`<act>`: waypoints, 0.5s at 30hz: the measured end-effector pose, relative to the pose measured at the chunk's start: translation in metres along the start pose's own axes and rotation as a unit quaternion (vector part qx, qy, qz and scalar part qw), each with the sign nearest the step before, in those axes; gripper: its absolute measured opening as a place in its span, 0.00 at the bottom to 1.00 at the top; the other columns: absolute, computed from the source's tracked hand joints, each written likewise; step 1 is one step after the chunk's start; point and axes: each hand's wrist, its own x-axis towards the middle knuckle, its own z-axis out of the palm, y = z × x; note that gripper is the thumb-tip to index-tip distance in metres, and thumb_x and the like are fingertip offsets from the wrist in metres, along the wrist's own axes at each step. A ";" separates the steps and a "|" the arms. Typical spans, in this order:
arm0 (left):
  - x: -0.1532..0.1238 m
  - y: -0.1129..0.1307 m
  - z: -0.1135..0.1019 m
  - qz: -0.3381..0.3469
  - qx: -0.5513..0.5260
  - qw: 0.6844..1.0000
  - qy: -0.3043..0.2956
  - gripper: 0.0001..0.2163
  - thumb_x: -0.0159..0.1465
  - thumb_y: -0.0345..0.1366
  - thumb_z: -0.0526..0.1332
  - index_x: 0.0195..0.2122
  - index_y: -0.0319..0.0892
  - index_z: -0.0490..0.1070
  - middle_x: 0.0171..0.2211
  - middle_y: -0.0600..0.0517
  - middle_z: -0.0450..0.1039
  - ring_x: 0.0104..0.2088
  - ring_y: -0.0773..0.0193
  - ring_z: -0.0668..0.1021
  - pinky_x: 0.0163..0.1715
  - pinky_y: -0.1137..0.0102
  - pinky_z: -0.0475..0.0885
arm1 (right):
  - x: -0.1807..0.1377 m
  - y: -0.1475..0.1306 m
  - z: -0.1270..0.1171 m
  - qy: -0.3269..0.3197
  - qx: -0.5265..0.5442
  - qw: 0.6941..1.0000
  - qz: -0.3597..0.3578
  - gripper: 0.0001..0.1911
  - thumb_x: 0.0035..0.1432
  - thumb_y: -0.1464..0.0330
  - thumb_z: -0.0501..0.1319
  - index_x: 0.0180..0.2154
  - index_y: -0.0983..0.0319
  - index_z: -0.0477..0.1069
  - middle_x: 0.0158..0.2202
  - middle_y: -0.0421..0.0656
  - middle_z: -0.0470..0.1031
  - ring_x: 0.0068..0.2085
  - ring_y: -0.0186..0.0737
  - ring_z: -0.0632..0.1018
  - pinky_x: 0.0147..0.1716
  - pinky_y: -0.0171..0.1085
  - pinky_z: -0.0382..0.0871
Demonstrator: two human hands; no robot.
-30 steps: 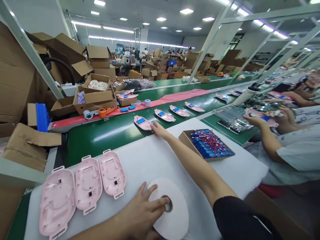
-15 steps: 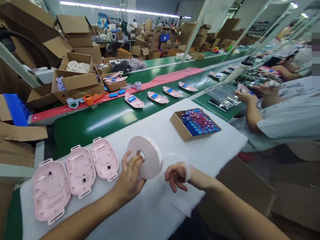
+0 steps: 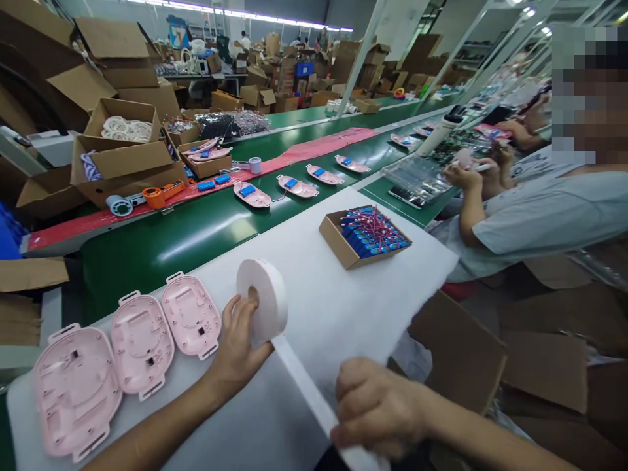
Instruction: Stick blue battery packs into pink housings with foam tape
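Observation:
My left hand (image 3: 237, 343) grips a white tape roll (image 3: 265, 301), held upright above the white padded work surface (image 3: 343, 294), fingers at the core hole. A white tape strip (image 3: 299, 379) runs from the roll down to my right hand (image 3: 377, 409), which is closed on the strip's end near the front edge. Three pink plastic shells (image 3: 140, 347) lie open side up in a row just left of my left hand.
A cardboard box of blue batteries with red wires (image 3: 366, 235) sits further back on the pad. The green conveyor belt (image 3: 196, 232) carries several pink shells with blue batteries (image 3: 250, 193). Co-workers sit at the right (image 3: 534, 216). Cardboard boxes (image 3: 122, 157) are stacked at the back left.
My right hand took the tape's end and pulled a strip out toward me. My left hand turned the roll more upright. The view shifted left and down.

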 end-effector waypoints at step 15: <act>-0.012 0.006 0.014 0.211 0.023 0.977 -0.014 0.27 0.61 0.23 0.64 0.62 0.40 0.63 0.55 0.41 0.74 0.66 0.42 0.68 0.68 0.37 0.65 | 0.012 0.171 -0.231 -0.010 -0.442 0.724 0.529 0.21 0.62 0.63 0.65 0.53 0.64 0.81 0.60 0.58 0.74 0.60 0.64 0.71 0.60 0.55 0.66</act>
